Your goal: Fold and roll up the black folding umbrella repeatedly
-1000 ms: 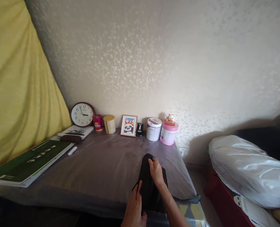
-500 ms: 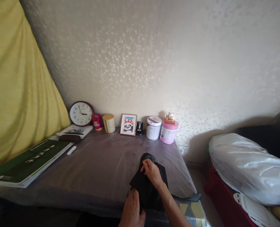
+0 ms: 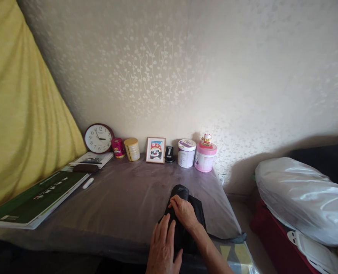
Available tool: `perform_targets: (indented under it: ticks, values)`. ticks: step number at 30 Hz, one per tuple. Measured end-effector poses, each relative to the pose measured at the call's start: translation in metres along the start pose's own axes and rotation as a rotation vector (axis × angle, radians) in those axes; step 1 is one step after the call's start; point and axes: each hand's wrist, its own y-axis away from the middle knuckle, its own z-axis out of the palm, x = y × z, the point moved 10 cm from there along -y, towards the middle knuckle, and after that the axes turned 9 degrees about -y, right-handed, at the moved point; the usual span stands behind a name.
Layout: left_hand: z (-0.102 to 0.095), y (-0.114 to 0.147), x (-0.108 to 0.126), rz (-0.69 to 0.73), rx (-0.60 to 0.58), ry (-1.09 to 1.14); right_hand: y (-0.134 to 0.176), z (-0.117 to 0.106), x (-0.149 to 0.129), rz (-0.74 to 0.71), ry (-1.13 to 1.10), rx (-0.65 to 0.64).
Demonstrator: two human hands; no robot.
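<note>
Left hand (image 3: 163,245) has let go, fingers now spread along folded black fabric bundle's (image 3: 183,239) left edge; right hand (image 3: 184,213) curled atop, grip unclear.

The picture frame (image 3: 156,150) stands on the table (image 3: 123,198), before the wall (image 3: 169,76). Left of the frame come a tin (image 3: 132,150), a canister (image 3: 118,148) and a clock (image 3: 99,139); right, a tub (image 3: 186,156), then a jar (image 3: 205,160) with a figurine (image 3: 206,139) on top. In front, slightly right, lies a bundle (image 3: 183,238) under the left hand (image 3: 163,243) and right hand (image 3: 184,213); front-left, a book (image 3: 43,196); far right, a bag (image 3: 300,198).
</note>
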Motion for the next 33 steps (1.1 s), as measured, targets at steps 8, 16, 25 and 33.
perform_targets:
  ticks: [8,16,25,33]
  values:
    - [0.033,-0.002,0.000,-0.071,-0.126,0.153,0.019,-0.007,-0.025,-0.337,0.069,0.004]
    - [0.035,-0.001,-0.003,-0.139,-0.169,0.111,-0.007,-0.007,-0.002,-0.381,0.068,0.029]
    - [0.039,0.000,-0.008,-0.157,-0.200,0.177,-0.061,-0.017,0.049,-0.101,-0.015,0.104]
    - [0.029,0.005,0.001,-0.109,-0.115,0.172,-0.013,-0.089,0.124,0.208,-0.012,0.382]
